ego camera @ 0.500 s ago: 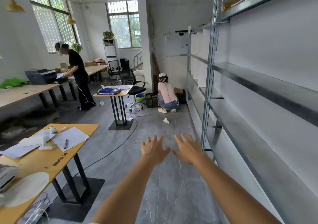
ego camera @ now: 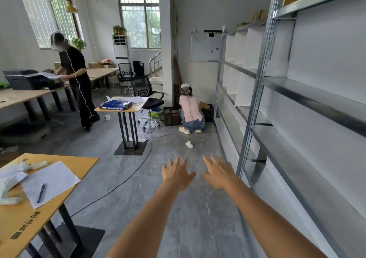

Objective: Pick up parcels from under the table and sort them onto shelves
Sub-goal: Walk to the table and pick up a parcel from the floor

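My left hand and my right hand reach forward side by side over the grey floor, palms down, fingers spread, holding nothing. A metal shelf rack runs along the right wall, its near shelves bare. Brown cardboard parcels lie on its top shelf further back. A wooden table stands at the lower left; no parcel shows under it from here.
A small standing table with a blue packet stands mid-room. A black cable crosses the floor. One person crouches by black crates near the far shelf end. Another person stands at a long desk with a printer.
The view has shifted slightly forward and both hands have drifted a little to the right, still spread and empty. The standing person has leaned more over the desk.
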The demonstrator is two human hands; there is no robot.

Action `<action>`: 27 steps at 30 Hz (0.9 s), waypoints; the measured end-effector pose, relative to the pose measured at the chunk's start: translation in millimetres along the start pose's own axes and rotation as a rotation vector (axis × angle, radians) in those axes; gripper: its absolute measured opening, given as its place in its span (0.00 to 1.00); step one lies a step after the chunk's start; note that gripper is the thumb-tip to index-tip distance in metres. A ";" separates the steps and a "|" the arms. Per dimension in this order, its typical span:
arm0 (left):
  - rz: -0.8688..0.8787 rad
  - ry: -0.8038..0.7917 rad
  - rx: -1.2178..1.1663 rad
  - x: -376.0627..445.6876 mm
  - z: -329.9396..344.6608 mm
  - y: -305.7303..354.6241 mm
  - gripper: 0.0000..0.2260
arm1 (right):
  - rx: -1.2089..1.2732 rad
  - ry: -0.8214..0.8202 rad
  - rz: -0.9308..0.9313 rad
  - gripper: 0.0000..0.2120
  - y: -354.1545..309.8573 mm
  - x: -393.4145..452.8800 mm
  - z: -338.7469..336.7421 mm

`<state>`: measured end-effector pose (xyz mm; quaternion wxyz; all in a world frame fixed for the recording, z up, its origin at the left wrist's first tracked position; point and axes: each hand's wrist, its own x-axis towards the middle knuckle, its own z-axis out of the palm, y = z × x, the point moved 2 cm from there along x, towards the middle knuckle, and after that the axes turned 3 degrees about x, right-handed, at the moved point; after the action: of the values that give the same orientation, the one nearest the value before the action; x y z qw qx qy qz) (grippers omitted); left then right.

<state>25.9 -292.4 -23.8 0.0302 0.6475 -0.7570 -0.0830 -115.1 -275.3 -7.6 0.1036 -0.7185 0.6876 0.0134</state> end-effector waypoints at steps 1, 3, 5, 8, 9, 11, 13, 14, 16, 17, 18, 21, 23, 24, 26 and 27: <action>-0.004 0.005 0.007 17.1 -6.5 -4.2 0.29 | -0.006 -0.009 0.003 0.32 -1.9 17.8 -4.7; 0.004 0.009 0.010 48.4 -13.5 -11.7 0.29 | -0.014 -0.027 0.010 0.32 -3.6 52.9 -9.1; -0.006 0.003 0.018 77.7 -16.4 -21.5 0.29 | -0.018 -0.044 0.025 0.33 -5.5 87.4 -9.8; -0.042 -0.014 0.013 130.9 -15.4 -42.0 0.30 | -0.031 -0.073 0.026 0.33 -10.7 144.1 -9.9; -0.054 -0.022 0.016 149.7 -13.6 -48.2 0.30 | -0.036 -0.076 0.024 0.33 -12.0 164.8 -10.0; -0.077 -0.029 0.013 190.1 -9.3 -59.9 0.30 | -0.026 -0.067 0.009 0.33 -14.7 211.7 -10.9; -0.101 -0.041 0.011 235.3 -5.7 -72.1 0.30 | -0.015 -0.063 -0.023 0.33 -18.9 262.4 -12.7; -0.115 -0.047 0.010 259.3 -4.7 -78.0 0.30 | -0.015 -0.063 -0.045 0.32 -21.3 288.0 -14.5; -0.146 -0.050 0.013 310.4 -6.3 -87.1 0.29 | -0.022 -0.075 -0.080 0.32 -24.4 341.5 -19.9; -0.151 -0.048 0.018 330.6 -10.1 -91.1 0.29 | -0.030 -0.083 -0.093 0.32 -25.9 362.2 -23.7; -0.153 -0.039 0.022 346.6 -14.9 -94.7 0.28 | -0.038 -0.085 -0.104 0.32 -28.1 378.8 -28.1; -0.192 -0.004 0.006 409.1 -29.5 -110.9 0.28 | -0.051 -0.066 -0.140 0.32 -36.2 449.6 -45.7; -0.220 -0.001 -0.002 443.7 -36.7 -126.9 0.28 | -0.042 -0.077 -0.166 0.32 -46.0 489.6 -52.5; -0.232 0.002 -0.002 458.2 -37.7 -134.8 0.28 | -0.050 -0.083 -0.182 0.32 -51.2 506.3 -53.5; -0.259 -0.005 -0.010 485.0 -35.8 -151.4 0.28 | -0.074 -0.104 -0.208 0.31 -60.9 540.2 -50.5; -0.270 -0.013 -0.015 498.6 -34.1 -160.9 0.29 | -0.085 -0.118 -0.221 0.32 -66.6 558.1 -47.5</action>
<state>108.3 -810.4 -47.4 0.0186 0.7427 -0.6624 -0.0960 -24.8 -830.9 -42.7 0.1141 -0.7916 0.5958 0.0734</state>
